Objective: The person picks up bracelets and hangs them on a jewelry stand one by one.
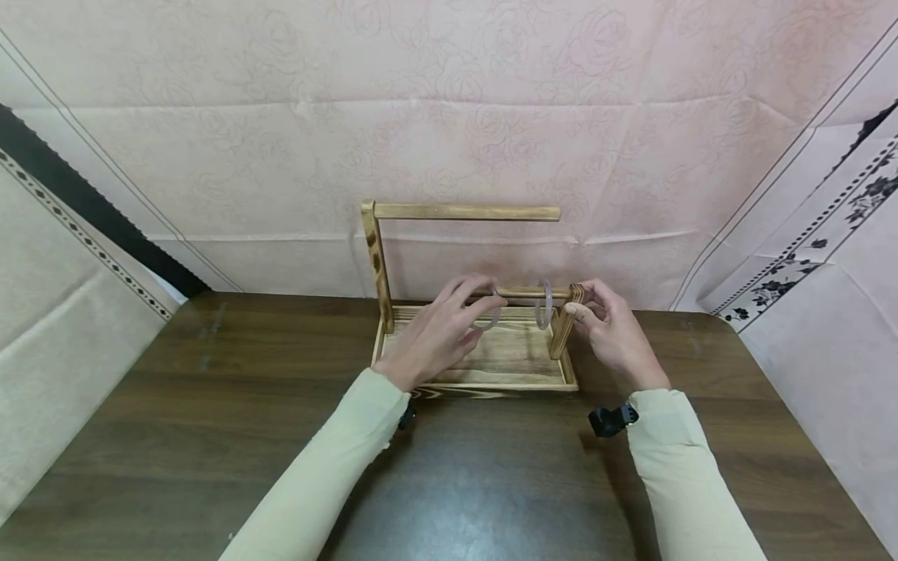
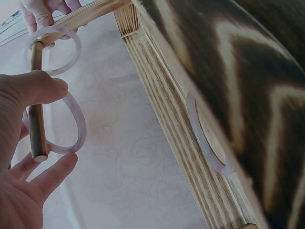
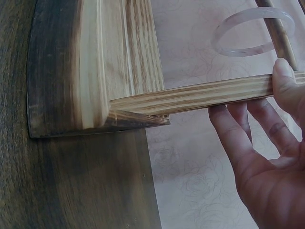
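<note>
A wooden stand has a low tray (image 1: pixel 491 376), and a short post (image 1: pixel 561 335) carries a lower rod (image 1: pixel 522 293). My left hand (image 1: pixel 442 327) holds a pale translucent bangle (image 2: pixel 81 121) between thumb and fingers, near the rod's free end, with the ring around the rod. A second bangle (image 1: pixel 543 304) hangs on the same rod, close to the short post. Gripping the top of that post, my right hand (image 1: pixel 617 335) has its thumb on one side and fingers on the other. In the left wrist view another bangle (image 2: pixel 205 138) shows at the tray.
A taller post (image 1: pixel 377 265) at the stand's left bears an upper bar (image 1: pixel 466 212) with nothing hung on it. The stand is on a dark brown table (image 1: pixel 295 436) near its back edge. Behind rises a pale floral cloth (image 1: pixel 449 140).
</note>
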A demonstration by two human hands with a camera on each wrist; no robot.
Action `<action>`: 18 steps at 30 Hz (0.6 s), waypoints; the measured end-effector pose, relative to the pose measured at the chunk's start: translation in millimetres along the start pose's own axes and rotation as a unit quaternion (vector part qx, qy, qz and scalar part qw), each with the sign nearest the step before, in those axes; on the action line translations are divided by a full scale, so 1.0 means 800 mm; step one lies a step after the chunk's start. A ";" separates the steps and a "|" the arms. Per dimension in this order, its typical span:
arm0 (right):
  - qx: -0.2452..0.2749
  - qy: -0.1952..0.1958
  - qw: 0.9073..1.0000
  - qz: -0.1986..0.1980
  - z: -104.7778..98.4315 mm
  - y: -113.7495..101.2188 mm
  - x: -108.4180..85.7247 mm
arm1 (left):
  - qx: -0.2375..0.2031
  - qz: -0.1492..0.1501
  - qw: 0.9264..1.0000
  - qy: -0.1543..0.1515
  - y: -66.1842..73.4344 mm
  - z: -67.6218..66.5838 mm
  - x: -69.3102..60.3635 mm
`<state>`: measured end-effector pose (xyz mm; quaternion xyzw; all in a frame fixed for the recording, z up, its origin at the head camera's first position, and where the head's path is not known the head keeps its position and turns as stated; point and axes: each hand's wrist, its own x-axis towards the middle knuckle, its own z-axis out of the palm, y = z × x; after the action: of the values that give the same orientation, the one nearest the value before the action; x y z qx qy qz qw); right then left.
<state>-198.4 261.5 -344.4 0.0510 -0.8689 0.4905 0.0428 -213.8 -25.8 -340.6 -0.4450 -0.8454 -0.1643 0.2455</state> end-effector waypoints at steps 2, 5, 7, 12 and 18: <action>0.001 0.000 1.000 0.000 0.000 0.000 0.000 | -0.004 0.001 1.000 0.000 0.001 0.001 0.002; 0.000 0.000 1.000 -0.002 0.000 0.001 0.000 | -0.006 0.004 1.000 0.002 0.002 0.003 0.004; 0.001 0.000 1.000 -0.003 0.001 0.001 0.000 | -0.006 0.005 1.000 0.003 0.003 0.004 0.005; 0.000 0.000 1.000 -0.005 0.001 0.002 0.000 | -0.007 0.008 1.000 0.007 0.004 0.007 0.007; 0.000 0.001 1.000 -0.007 0.001 0.002 0.000 | -0.008 0.008 1.000 0.010 0.007 0.008 0.009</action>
<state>-198.9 261.6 -346.3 0.0570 -0.8682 0.4907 0.0467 -214.5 -14.3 -341.3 -0.4522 -0.8380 -0.1731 0.2517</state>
